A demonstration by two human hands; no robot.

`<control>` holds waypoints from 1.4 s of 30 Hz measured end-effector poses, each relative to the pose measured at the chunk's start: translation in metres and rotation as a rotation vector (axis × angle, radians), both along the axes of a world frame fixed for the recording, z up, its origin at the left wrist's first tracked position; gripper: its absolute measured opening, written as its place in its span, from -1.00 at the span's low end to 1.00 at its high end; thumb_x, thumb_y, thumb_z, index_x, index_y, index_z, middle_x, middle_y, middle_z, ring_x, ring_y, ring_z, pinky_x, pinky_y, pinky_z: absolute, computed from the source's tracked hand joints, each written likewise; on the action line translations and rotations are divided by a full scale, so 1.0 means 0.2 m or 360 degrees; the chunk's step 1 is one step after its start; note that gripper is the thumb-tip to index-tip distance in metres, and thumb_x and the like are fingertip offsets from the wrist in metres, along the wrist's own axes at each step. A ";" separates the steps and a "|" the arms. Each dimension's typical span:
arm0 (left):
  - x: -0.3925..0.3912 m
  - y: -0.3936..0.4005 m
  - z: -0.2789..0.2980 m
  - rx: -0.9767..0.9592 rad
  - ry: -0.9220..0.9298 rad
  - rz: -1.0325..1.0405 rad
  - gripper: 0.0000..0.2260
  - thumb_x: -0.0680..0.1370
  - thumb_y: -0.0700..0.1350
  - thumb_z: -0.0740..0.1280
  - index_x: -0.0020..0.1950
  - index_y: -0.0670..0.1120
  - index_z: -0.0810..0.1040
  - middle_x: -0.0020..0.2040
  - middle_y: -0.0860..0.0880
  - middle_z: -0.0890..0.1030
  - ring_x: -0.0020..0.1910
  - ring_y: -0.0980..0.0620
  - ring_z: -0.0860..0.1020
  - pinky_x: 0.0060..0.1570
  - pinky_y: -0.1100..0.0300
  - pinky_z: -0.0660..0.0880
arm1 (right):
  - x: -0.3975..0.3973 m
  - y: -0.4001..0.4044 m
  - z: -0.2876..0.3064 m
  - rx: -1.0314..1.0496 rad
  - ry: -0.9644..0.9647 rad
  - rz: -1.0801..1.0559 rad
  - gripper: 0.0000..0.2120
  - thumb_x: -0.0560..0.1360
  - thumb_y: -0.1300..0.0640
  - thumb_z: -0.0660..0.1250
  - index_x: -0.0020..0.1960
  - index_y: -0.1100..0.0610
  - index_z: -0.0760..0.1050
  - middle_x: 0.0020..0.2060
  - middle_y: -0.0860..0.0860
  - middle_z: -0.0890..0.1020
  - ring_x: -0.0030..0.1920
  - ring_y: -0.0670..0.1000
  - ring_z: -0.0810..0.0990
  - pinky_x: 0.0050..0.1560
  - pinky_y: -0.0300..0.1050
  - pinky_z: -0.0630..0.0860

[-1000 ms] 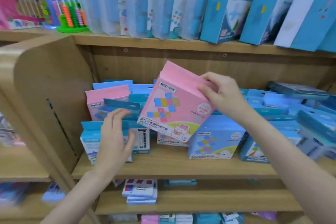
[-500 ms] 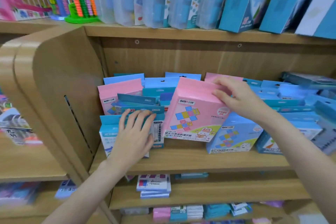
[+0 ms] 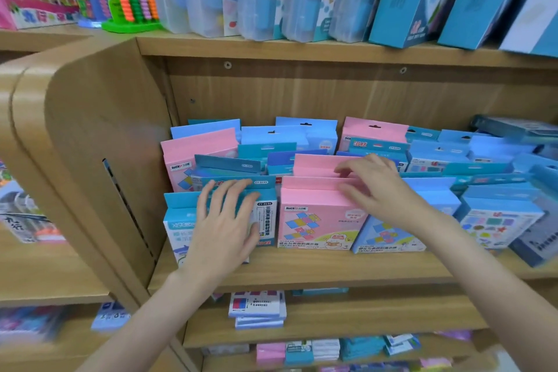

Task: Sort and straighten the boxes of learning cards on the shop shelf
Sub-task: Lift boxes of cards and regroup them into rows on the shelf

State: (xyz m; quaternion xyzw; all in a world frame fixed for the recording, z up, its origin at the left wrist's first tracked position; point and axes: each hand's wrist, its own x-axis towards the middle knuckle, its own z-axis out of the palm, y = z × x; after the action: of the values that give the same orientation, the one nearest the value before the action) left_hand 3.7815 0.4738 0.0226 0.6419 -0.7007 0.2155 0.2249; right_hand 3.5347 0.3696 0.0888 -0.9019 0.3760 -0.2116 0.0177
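Hands work the front row of the middle shelf (image 3: 302, 269). Nearest, the left hand (image 3: 225, 229) lies flat with fingers spread and straight against the face of a teal box (image 3: 265, 217), pressing it back and gripping nothing. Just right of it stands the pink box (image 3: 314, 220), upright and facing out, its bottom edge on the shelf board. The right hand (image 3: 383, 190) rests on that box's top flap, fingertips curled over the upper edge and reaching to a second pink flap (image 3: 314, 164) directly behind; whether the thumb pinches from the front is hidden.

Risk, as I judge it: the rows behind the fingers are crammed and leaning, so pushing the pink box further back could tip those boxes or buckle its thin flap. Letting go with the left palm may let the teal box fall forward off the edge. A blue box (image 3: 389, 235) below the right wrist leans against the pink one and may slide when the hand lifts.
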 end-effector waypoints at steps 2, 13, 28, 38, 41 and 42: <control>-0.02 0.00 0.02 -0.0010 0.0066 -0.0056 -0.65 0.43 -0.03 0.28 0.18 -0.12 0.44 0.24 -0.14 0.46 0.26 -0.11 0.33 0.36 -0.06 0.05 | -0.09 0.00 0.03 0.0053 -0.0131 -0.0029 -0.73 0.51 0.01 0.27 0.17 0.09 0.47 0.03 -0.06 0.56 0.11 -0.01 0.41 0.23 0.04 0.30; -0.29 -0.24 0.24 0.0213 0.0022 -0.0492 -0.42 0.40 0.18 0.22 0.34 -0.07 0.30 0.33 -0.13 0.37 0.35 -0.10 0.26 0.39 -0.09 -0.01 | -0.48 -0.12 0.01 0.0147 0.0385 -0.0365 -0.34 0.36 -0.13 0.42 0.37 -0.01 0.24 0.24 -0.04 0.36 0.32 -0.01 0.29 0.33 -0.09 0.05; -0.43 -0.43 0.32 0.0658 -0.0302 -0.0266 -0.13 0.31 0.31 0.32 0.50 0.03 0.07 0.16 0.00 0.39 0.17 -0.05 0.37 0.20 0.09 0.26 | -0.55 -0.29 0.19 0.0469 0.0046 0.0085 -0.55 0.31 -0.29 0.24 0.07 -0.03 0.41 -0.03 -0.19 0.49 0.02 -0.18 0.45 0.07 -0.34 0.33; -0.48 -0.34 0.38 0.0881 -0.0334 -0.0089 -0.16 0.35 0.27 0.36 0.47 0.15 -0.05 0.32 0.09 0.30 0.29 0.06 0.26 0.25 0.20 0.08 | -0.34 -0.96 0.14 0.0391 0.0289 -0.0414 -0.70 0.50 0.20 0.25 0.21 0.27 0.43 0.13 0.24 0.55 0.13 0.22 0.52 0.12 0.05 0.47; -0.47 -0.29 0.36 0.0874 -0.0273 -0.0056 -0.17 0.35 0.28 0.35 0.46 0.20 -0.07 0.29 0.12 0.29 0.29 0.08 0.25 0.30 0.20 0.04 | -0.31 -0.96 0.13 0.0273 0.0333 -0.0506 -0.75 0.47 0.29 0.18 0.07 0.19 0.55 0.04 0.18 0.60 0.03 0.22 0.55 -0.09 -0.03 0.48; -0.47 -0.28 0.36 0.0871 -0.0265 -0.0049 -0.17 0.35 0.28 0.35 0.45 0.21 -0.09 0.29 0.11 0.30 0.29 0.08 0.25 0.31 0.19 0.03 | -0.31 -0.95 0.13 0.0206 0.0299 -0.0528 -0.75 0.48 0.30 0.16 0.06 0.18 0.55 0.02 0.19 0.60 0.02 0.23 0.55 -0.10 -0.02 0.46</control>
State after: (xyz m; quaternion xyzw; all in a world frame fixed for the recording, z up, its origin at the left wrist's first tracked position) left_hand 3.6878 0.4176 0.0942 0.6481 -0.7585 0.0672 -0.0118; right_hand 3.4730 0.1788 0.1147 -0.8404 0.5322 -0.1020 0.0055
